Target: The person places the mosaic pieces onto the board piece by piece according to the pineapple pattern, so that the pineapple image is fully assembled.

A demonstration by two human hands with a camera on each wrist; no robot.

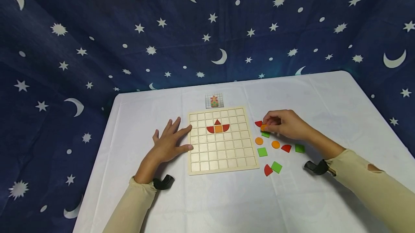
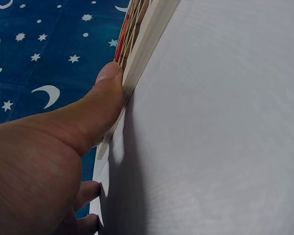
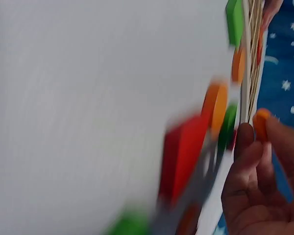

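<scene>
A wooden grid board (image 1: pixel 225 154) lies on the white table. On it an orange square (image 1: pixel 218 128) has a red triangle (image 1: pixel 217 122) above it and a red quarter-circle (image 1: pixel 210 129) on either side. With fingers spread, my left hand (image 1: pixel 166 146) touches the board's left edge; the left wrist view shows its thumb (image 2: pixel 100 100) against that edge. To the right of the board, my right hand (image 1: pixel 288 125) pinches an orange piece (image 3: pixel 261 125), partly covered by the fingertips. Just beneath that hand are a green piece (image 1: pixel 266 134) and a red quarter-circle (image 1: pixel 258 124).
Loose orange circles (image 1: pixel 259 140), green squares (image 1: pixel 276 167) and red quarter-circles (image 1: pixel 268 170) lie right of the board. Behind it sits a small pattern card (image 1: pixel 214 101). A dark blue curtain (image 1: pixel 181 38) with moons and stars hangs beyond the table.
</scene>
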